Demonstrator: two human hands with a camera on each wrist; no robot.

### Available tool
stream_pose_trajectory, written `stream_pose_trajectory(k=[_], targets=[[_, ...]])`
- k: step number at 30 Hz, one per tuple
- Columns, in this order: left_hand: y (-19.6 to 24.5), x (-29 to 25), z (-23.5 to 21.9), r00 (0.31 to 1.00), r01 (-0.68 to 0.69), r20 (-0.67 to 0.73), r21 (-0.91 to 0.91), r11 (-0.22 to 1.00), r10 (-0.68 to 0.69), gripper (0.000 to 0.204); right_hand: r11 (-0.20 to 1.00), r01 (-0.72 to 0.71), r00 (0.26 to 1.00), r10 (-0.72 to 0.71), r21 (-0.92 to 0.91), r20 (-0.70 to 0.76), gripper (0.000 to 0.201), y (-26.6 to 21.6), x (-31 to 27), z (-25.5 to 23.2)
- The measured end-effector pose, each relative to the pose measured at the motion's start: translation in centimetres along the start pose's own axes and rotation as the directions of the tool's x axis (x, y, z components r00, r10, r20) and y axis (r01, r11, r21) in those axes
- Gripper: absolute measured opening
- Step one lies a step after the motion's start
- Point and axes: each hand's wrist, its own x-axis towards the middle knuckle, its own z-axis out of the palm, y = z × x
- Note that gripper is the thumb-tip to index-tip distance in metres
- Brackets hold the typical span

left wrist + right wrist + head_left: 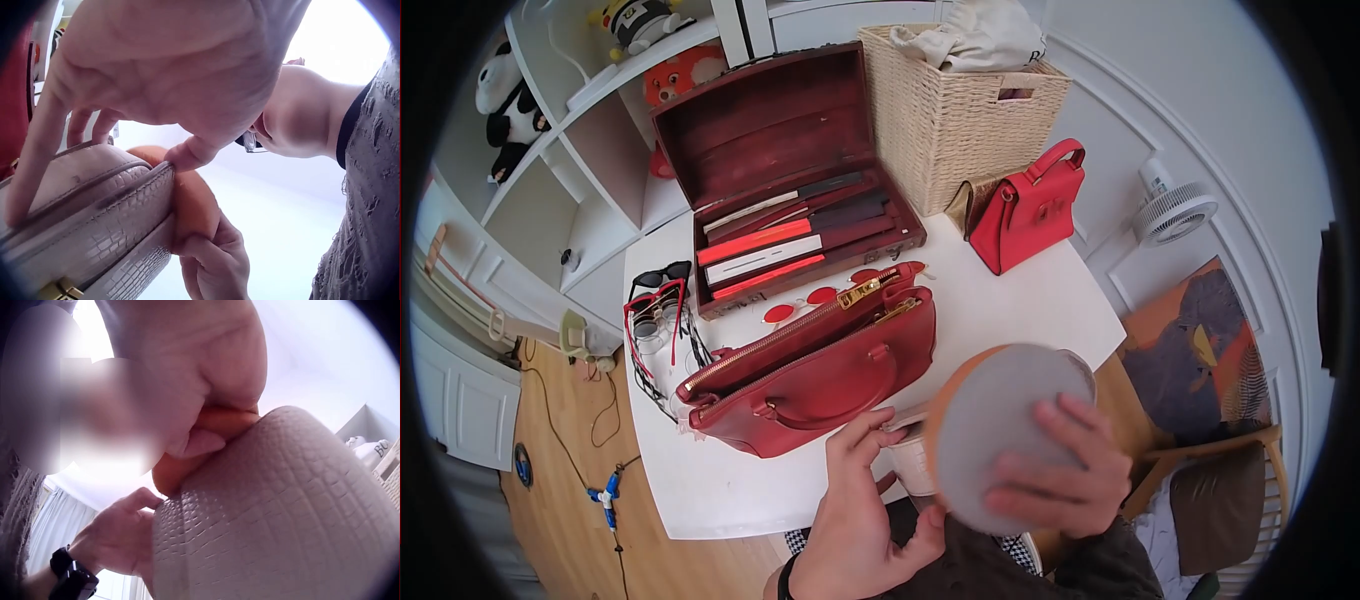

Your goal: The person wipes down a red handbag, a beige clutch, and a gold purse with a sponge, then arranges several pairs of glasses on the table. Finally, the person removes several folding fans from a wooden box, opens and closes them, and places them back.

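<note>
A round pad [990, 430], grey on its broad face and orange at the edge, is in my right hand [1060, 470], fingers spread over the grey face. In the right wrist view my right thumb lies against its orange side [169, 472], close over a beige crocodile-textured handbag [281, 506]. The pad hides most of that bag in the head view. My left hand [865, 510] holds the bag between thumb and fingers. In the left wrist view the thumb presses the flap's corner, and a gold clasp [59, 290] shows low on the front.
Ahead on the white table [700, 500] lies a red handbag [820, 380]. Behind it stand an open dark-red case [800, 270] of long flat items, a smaller red bag [1030, 215] and a woven basket [970, 120]. Sunglasses [662, 310] lie at the left, red-lensed glasses [822, 296] mid-table.
</note>
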Motion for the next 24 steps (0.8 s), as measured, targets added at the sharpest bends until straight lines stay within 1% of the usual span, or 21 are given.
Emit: stream_pose_trajectory(k=[1, 2, 3, 4, 5, 6, 7, 8, 9, 10, 12, 13, 14, 16, 17, 18, 20, 21, 22, 24], targets=[[0.0, 0.0, 0.1, 1.0, 0.003, 0.001, -0.001, 1.0, -0.003, 0.073, 0.996, -0.084, 0.995, 0.083, -0.022, -0.055, 0.031, 0.5, -0.3, -0.2], [-0.1, 0.2, 0.2, 0.994, -0.083, -0.072, 0.032, 0.996, 0.085, 0.068, 0.985, -0.168, 0.98, 0.163, -0.04, -0.111, 0.029, 1.0, -0.5, -0.4], [-0.3, 0.2, 0.3, 0.975, -0.164, -0.143, 0.07, 0.984, 0.173, 0.063, 0.985, -0.167, 0.981, 0.163, -0.039, -0.105, 0.029, 1.6, -0.8, -0.3], [-0.5, 0.2, 0.4, 0.975, -0.159, -0.145, 0.065, 0.985, 0.167, 0.063, 0.98, -0.194, 0.96, 0.181, -0.043, -0.213, 0.028, 2.3, -1.1, -0.1], [-0.9, 0.1, 0.5, 0.987, -0.099, -0.124, 0.0, 0.995, 0.098, 0.073, 0.974, -0.221, 0.927, 0.195, -0.044, -0.321, 0.027, 2.9, -1.4, 0.2], [-1.4, 0.0, 0.5, 0.995, -0.035, -0.099, -0.063, 0.997, 0.028, 0.085, 0.975, -0.219, 0.928, 0.195, -0.041, -0.319, 0.027, 3.2, -1.8, 0.6], [-2.4, -0.1, 0.6, 0.994, -0.028, -0.104, -0.061, 0.998, 0.022, 0.085, 0.97, -0.242, 0.9, 0.229, 0.011, -0.371, 0.027, 3.3, -2.4, 1.1], [-3.7, -0.3, 0.8, 0.993, -0.071, -0.109, -0.181, 0.981, 0.052, 0.086, 0.963, -0.261, 0.868, 0.265, 0.068, -0.42, 0.028, 3.2, -2.8, 1.5], [-4.4, -0.8, 0.8, 0.99, -0.113, -0.119, -0.297, 0.948, 0.081, 0.087, 0.962, -0.26, 0.869, 0.273, 0.088, -0.413, 0.025, 3.1, -3.2, 1.5], [-4.6, -1.3, 0.6, 0.99, -0.104, -0.126, -0.293, 0.95, 0.069, 0.087, 0.961, -0.256, 0.871, 0.275, 0.1, -0.407, 0.025, 3.0, -3.1, 1.7], [-4.8, -2.3, 0.4, 0.999, -0.029, -0.024, -0.006, 1.0, 0.029, 0.089, 0.947, -0.295, 0.831, 0.32, 0.127, -0.455, 0.023, 2.8, -2.9, 2.0], [-5.0, -2.9, 0.9, 0.999, 0.027, -0.034, 0.101, 0.995, -0.023, 0.092, 0.952, -0.271, 0.837, 0.305, 0.14, -0.455, 0.025, 3.1, -3.1, 2.0], [-5.2, -3.1, 1.2, 0.999, 0.039, -0.036, 0.101, 0.994, -0.035, 0.092, 0.951, -0.272, 0.839, 0.31, 0.149, -0.448, 0.025, 3.4, -3.6, 2.2], [-5.7, -2.8, 1.7, 0.993, 0.109, 0.009, 0.24, 0.965, -0.115, 0.089, 0.962, -0.205, 0.868, 0.265, 0.182, -0.419, 0.035, 4.2, -4.3, 2.4], [-6.4, -2.4, 2.1, 0.999, 0.033, -0.025, 0.246, 0.969, -0.028, 0.085, 0.963, -0.211, 0.872, 0.262, 0.165, -0.414, 0.035, 4.1, -4.1, 2.4], [-6.4, -2.2, 2.3, 0.998, 0.048, -0.038, 0.243, 0.969, -0.04, 0.085, 0.964, -0.202, 0.878, 0.258, 0.175, -0.404, 0.035, 4.1, -4.0, 2.5], [-6.4, -1.4, 2.4, 0.997, 0.046, -0.075, 0.304, 0.952, -0.024, 0.085, 0.977, -0.181, 0.883, 0.211, 0.111, -0.42, 0.037, 4.2, -3.8, 2.5], [-6.6, -0.9, 2.5, 0.997, 0.016, -0.08, 0.298, 0.954, 0.008, 0.081, 0.977, -0.176, 0.885, 0.21, 0.117, -0.415, 0.037, 4.1, -3.9, 2.5], [-6.8, -0.7, 2.7, 0.996, 0.021, -0.085, 0.298, 0.954, 0.005, 0.081, 0.978, -0.179, 0.888, 0.206, 0.104, -0.411, 0.038, 4.0, -4.1, 2.4], [-7.4, -0.4, 3.2, 0.995, 0.008, -0.098, 0.317, 0.948, 0.024, 0.074, 0.979, -0.18, 0.893, 0.202, 0.091, -0.403, 0.039, 4.2, -4.4, 2.2]])
